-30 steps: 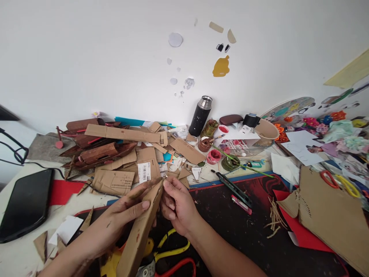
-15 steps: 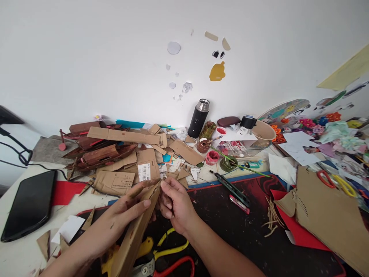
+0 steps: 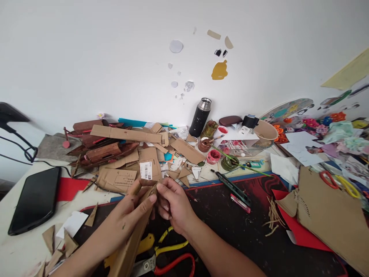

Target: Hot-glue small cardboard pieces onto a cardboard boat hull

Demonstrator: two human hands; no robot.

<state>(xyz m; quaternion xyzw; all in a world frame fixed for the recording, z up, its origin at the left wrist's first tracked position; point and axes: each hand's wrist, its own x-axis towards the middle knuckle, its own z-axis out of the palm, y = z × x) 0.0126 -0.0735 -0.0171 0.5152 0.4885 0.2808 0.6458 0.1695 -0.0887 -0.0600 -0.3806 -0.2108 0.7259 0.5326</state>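
Observation:
A long folded strip of cardboard (image 3: pixel 131 246) slants up from the bottom edge, its far end between my two hands. My left hand (image 3: pixel 135 206) is closed around that end from the left, thumb lying along the near side. From the right, my right hand (image 3: pixel 173 204) pinches the tip between thumb and fingers; some of its fingertips are hidden. Below my hands, scissors with one red and one yellow handle (image 3: pixel 173 259) lie on the dark mat, partly covered by the strip. A yellow tool (image 3: pixel 145 243) shows beside the strip.
Brown model boats (image 3: pixel 105 154) and cardboard scraps (image 3: pixel 187 150) crowd the back. A black flask (image 3: pixel 200 117) stands near open paint jars (image 3: pixel 213 157). A green cutter knife (image 3: pixel 233 188) lies right, beyond it a cardboard sheet (image 3: pixel 331 215). A black phone (image 3: pixel 34 200) lies left.
The strip's far end and my left hand have shifted slightly, with the left thumb nearer the tip. My right hand keeps its pinch. The whole view has moved a little.

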